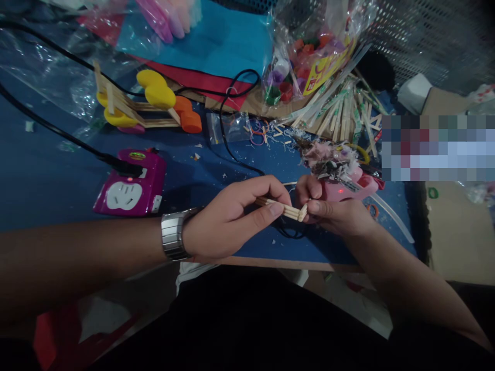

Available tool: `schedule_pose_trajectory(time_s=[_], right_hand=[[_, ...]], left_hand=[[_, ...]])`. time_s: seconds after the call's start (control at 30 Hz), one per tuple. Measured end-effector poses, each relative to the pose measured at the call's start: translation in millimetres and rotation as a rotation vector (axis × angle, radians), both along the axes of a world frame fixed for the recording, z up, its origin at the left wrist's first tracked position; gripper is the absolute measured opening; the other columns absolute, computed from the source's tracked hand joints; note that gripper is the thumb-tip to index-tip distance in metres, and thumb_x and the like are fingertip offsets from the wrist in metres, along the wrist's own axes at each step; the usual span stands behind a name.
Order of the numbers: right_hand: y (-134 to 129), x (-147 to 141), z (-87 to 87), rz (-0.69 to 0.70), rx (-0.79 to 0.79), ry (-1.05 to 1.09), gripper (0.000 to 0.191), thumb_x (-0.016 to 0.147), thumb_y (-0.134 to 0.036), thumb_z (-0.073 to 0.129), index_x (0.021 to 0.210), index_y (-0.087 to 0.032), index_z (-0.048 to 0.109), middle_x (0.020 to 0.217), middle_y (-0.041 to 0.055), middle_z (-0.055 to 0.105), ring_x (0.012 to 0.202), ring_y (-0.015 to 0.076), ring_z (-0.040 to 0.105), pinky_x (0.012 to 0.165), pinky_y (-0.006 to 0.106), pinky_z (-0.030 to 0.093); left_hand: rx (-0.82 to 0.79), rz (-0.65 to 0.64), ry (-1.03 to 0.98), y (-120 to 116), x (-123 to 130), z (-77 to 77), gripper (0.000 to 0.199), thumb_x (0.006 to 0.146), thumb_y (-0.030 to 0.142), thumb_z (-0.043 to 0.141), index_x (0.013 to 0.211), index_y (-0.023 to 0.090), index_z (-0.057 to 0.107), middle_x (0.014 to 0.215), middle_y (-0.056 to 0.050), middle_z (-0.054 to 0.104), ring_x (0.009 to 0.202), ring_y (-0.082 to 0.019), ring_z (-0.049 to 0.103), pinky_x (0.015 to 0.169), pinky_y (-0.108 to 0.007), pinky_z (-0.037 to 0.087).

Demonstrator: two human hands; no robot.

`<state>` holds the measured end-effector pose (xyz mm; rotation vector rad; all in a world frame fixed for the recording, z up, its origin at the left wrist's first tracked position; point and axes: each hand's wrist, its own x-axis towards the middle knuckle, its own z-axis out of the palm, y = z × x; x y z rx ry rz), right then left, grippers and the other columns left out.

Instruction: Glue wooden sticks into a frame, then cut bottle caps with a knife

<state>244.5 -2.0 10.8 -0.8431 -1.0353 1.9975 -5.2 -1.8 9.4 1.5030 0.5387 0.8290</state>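
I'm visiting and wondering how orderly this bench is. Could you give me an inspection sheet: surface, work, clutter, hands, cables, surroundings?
Surface: blue tabletop, dotted with pale scraps.
Work: short wooden sticks, held side by side.
Clutter: bag of colourful pieces, blue sheet, pile of loose sticks, pink tool with a red light.
Hands: left hand grips the sticks; right hand pinches near their end.
Cables: black cable plugged into the purple socket box; more black cable loops mid-table.
Surroundings: perforated panel behind, brown cardboard at right; one patch there is pixelated.
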Motion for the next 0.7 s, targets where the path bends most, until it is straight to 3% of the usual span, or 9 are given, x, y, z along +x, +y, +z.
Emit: schedule_pose_trajectory(time_s=[0.33,0.7], right_hand=[[-0.5,-0.8,2.3,-0.009,0.008,-0.034,0.033,0.084,-0.027,0.093,0.083,-0.02,0.061,0.085,-0.004,0.061,0.06,0.0064,0.061,0.05,0.016,0.046],[-2.6,0.6,0.9,-0.02,0.017,-0.048,0.031,0.085,-0.027,0.093,0.082,-0.021,0.063,0.088,-0.0039,0.064,0.064,0.0061,0.064,0.056,0.015,0.051]], left_hand=[[0.001,-0.009,0.023,0.4,-0.7,2.5,0.018,0.109,0.034,0.061,0.106,0.018,0.067,0.08,-0.001,0.061,0.071,-0.012,0.054,0.068,-0.027,0.046],[0.016,-0.031,0.032,2.7,-0.3,5.2,0.019,0.108,0.035,0.062,0.105,0.018,0.067,0.082,-0.001,0.063,0.069,-0.012,0.054,0.066,-0.027,0.046]])
